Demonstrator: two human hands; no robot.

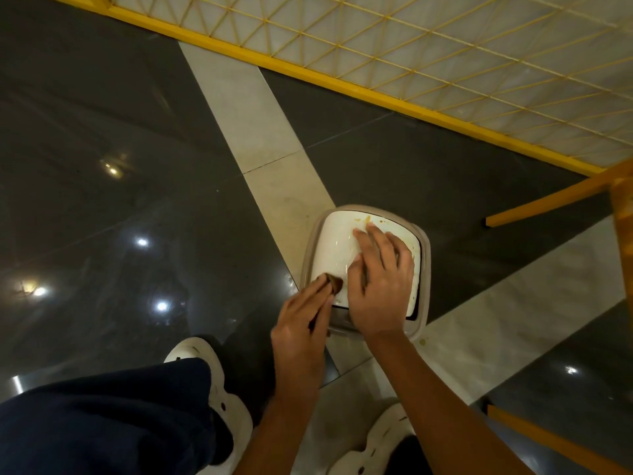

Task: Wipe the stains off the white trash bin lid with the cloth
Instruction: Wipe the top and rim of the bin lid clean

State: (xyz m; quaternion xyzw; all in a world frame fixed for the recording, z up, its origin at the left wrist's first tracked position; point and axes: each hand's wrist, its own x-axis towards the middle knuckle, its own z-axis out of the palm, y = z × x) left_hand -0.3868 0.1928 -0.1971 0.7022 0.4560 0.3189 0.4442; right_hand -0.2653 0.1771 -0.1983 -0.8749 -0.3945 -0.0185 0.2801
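A small trash bin stands on the floor with a white lid (337,245) inside a beige rim (424,269). Yellow-brown stains (366,219) mark the lid's far edge, and more run along its right side. My right hand (380,286) lies flat on the lid, fingers spread and pointing away from me. My left hand (301,327) is at the lid's near-left corner, pinching a small brown cloth (334,282) against the lid. Most of the cloth is hidden under my fingers.
A yellow metal frame with a wire grid (376,94) runs across the back and right. A yellow bar (548,204) juts out just right of the bin. My white shoes (209,375) stand on the glossy dark and pale tiled floor, close to the bin.
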